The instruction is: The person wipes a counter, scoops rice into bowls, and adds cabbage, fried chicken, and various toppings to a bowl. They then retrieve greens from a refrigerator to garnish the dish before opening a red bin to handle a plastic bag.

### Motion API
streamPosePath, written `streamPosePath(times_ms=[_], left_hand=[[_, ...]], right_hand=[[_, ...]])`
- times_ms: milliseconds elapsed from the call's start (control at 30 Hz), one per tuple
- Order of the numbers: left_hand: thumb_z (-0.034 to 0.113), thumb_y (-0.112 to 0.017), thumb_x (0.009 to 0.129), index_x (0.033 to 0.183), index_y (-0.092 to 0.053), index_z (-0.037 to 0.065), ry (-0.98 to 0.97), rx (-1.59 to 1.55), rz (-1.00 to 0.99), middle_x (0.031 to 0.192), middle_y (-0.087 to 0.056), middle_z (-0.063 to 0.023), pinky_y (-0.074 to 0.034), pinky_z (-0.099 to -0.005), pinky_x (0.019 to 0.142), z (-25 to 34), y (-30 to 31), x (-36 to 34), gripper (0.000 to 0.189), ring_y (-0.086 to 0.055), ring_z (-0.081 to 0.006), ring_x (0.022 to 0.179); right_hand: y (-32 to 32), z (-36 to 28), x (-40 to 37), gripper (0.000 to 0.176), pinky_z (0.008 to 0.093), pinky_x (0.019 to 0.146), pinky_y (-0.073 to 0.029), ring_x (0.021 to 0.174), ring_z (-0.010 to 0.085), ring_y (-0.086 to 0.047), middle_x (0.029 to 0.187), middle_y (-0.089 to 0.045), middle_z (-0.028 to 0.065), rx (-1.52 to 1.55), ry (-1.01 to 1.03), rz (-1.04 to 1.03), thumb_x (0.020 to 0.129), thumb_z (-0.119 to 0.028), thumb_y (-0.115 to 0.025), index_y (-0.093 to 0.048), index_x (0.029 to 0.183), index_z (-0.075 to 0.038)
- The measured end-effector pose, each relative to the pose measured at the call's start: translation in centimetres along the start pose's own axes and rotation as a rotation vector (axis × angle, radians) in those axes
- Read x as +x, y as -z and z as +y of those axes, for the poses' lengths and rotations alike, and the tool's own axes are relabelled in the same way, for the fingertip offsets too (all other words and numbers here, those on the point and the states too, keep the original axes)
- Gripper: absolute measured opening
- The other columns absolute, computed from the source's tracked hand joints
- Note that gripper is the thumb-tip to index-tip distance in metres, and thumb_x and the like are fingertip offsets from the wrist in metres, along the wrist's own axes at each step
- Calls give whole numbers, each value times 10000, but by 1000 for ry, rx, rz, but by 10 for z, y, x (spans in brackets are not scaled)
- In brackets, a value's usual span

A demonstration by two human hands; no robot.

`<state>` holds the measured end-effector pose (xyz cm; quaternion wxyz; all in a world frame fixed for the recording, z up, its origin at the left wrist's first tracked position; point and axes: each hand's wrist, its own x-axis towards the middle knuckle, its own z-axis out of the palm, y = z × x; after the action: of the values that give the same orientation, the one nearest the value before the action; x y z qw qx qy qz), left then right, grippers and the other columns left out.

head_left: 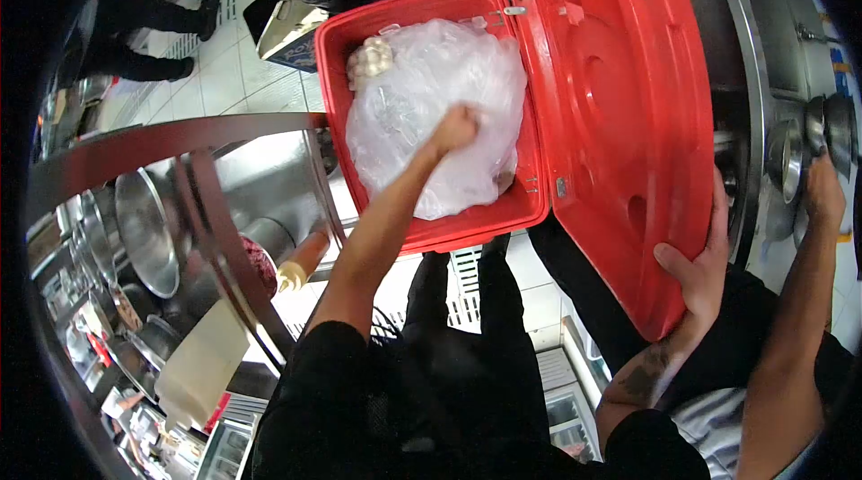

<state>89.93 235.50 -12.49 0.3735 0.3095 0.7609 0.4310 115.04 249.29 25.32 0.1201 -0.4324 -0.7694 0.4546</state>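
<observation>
Tiled kitchen floor [224, 76]. Red bin [334, 103], straight ahead; left hand [456, 128] fisted into plastic bag [417, 76] inside. Right hand [696, 269] clasps raised lid [620, 103], rightward.

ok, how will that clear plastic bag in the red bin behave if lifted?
Probably floppy: the plastic bag is crumpled and wrinkled around the left hand. Likely slippery, since the film looks glossy. It fills most of the red bin, so it may be bulky; weight unclear.
</observation>
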Motion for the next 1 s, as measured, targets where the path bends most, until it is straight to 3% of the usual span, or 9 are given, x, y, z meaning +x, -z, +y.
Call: streamPosePath(times_ms=[100,200,367,533,600,633,733,833,1000], left_hand=[[180,-480,760,682,-615,-38,-20,314,-172,804,-602,-299,-444,-538,785,-32,-7,-120,268,-584,-458,776],[167,-500,735,931,-684,3,173,425,-187,889,-628,-287,-471,-487,833,-69,30,-229,315,-607,-424,870],[91,-502,714,986,-667,8,221,381,74,887,-630,-279,-494,-439,812,17,84,-284,330,-615,-412,846],[185,-680,718,1235,-476,50,21,723,53,1187,-508,-204,-463,-454,874,119,62,-297,572,-512,-388,1079],[190,-657,759,1035,-588,40,-147,397,-85,1014,-608,-169,-487,-439,771,197,56,-314,321,-584,-341,952],[197,-631,774,912,-614,54,-21,115,-420,875,-635,-160,-484,-436,707,259,66,-328,199,-615,-332,844],[269,-623,765,815,-593,77,-244,285,-684,740,-625,-161,-469,-474,609,334,52,-401,200,-617,-368,728],[264,-622,770,874,-599,80,-163,549,-673,779,-647,-140,-501,-482,667,331,43,-482,213,-638,-358,791],[228,-609,786,1097,-570,143,356,767,-425,938,-649,-147,-511,-467,721,315,86,-632,325,-636,-353,888]], right_hand=[[5,4,3,1037,401,1086,-277,1276,282,-380,1367,-387,123,-86,54,-19,450,-195,-738,-350,1402,-55],[7,3,0,1031,401,1086,-280,1278,285,-379,1364,-393,126,-131,92,-26,460,-229,-758,-361,1397,-66],[8,-4,-2,968,396,1077,-302,1262,286,-392,1330,-413,139,-171,179,-41,510,-174,-742,-365,1397,-84],[7,8,-3,923,413,1062,-322,1232,337,-400,1319,-413,167,-226,343,-29,558,-112,-729,-359,1404,-126],[6,9,-3,917,416,1059,-325,1226,339,-402,1312,-408,174,-213,339,-19,564,-120,-732,-362,1403,-140],[5,8,-8,912,418,1057,-328,1221,341,-404,1305,-403,180,-195,320,-12,570,-129,-735,-365,1403,-153],[6,12,-5,907,406,1043,-338,1225,330,-402,1308,-393,173,-164,381,-27,584,-122,-735,-361,1410,-154],[13,20,-6,912,412,1026,-364,1213,341,-409,1283,-390,176,-122,369,-3,588,-140,-744,-361,1413,-210],[11,31,3,925,421,1010,-384,1184,366,-427,1291,-374,196,-105,335,-12,577,-134,-760,-367,1409,-227]])
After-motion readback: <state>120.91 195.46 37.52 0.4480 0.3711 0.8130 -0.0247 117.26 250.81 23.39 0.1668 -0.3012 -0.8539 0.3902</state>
